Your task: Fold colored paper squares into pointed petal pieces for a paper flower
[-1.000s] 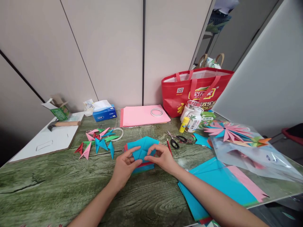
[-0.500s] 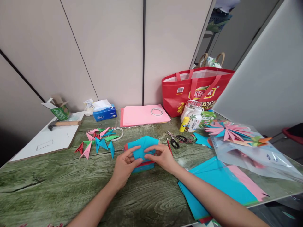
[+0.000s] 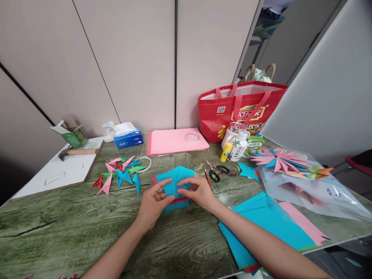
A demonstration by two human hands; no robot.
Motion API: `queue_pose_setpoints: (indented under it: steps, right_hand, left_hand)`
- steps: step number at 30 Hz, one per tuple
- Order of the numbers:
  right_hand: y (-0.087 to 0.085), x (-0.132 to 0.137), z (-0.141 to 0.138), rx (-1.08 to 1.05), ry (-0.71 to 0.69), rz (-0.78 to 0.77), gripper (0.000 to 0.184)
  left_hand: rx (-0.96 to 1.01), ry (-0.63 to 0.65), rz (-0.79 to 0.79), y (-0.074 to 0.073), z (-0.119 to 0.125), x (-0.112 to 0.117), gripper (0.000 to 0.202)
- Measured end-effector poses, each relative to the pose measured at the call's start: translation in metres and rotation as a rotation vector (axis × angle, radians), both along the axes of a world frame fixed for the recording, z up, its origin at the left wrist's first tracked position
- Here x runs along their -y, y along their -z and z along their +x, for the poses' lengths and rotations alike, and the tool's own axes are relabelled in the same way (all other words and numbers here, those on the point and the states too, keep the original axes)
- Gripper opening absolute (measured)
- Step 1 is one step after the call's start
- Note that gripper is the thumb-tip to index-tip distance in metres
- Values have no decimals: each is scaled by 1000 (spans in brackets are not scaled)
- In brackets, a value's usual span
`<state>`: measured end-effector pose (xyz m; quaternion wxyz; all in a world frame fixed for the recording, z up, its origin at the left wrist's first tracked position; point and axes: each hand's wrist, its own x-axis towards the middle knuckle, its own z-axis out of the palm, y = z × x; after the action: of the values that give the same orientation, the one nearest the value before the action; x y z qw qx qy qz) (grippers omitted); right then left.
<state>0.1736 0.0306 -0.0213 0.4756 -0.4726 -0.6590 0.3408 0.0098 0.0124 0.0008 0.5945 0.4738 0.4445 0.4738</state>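
Note:
A folded piece of blue paper (image 3: 180,174) lies over a small stack of coloured paper (image 3: 178,205) whose red and blue edges show. My left hand (image 3: 154,201) pinches its left lower part between thumb and fingers. From the other side my right hand (image 3: 199,192) grips the right lower part, thumb and index finger near the middle crease. To the left lie several folded paper pieces (image 3: 124,176) in blue, pink, red and green. Black-handled scissors (image 3: 215,173) and a red pencil (image 3: 207,178) rest just right of my right hand.
Blue sheets (image 3: 270,221) lie under my right forearm. Farther right, a paper star (image 3: 279,161) sits on a plastic bag (image 3: 319,197). At the back stand a red bag (image 3: 213,116), a glue stick (image 3: 226,152), pink paper (image 3: 171,141), a tissue box (image 3: 128,138) and a hammer (image 3: 78,151).

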Motion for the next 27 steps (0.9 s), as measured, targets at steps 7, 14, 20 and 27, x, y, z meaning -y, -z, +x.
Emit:
queue_pose_setpoints:
  steps: [7,14,20,27]
  right_hand:
    - [-2,2,-2,-54,-20,-20,17]
    - [2,0,-2,-107,-80,-80,19]
    - [0,-5,2,-327,-180,-227,31]
    - [-2,-7,2,-608,-265,-313,22]
  left_hand:
    - [-18,-15,-10,1,0,1,51]
    - [-15,25,19,3,-1,0,50]
    - [-114,-11,69,3,-5,-3,47]
    - [-82,42,67,3,-11,-8,49]
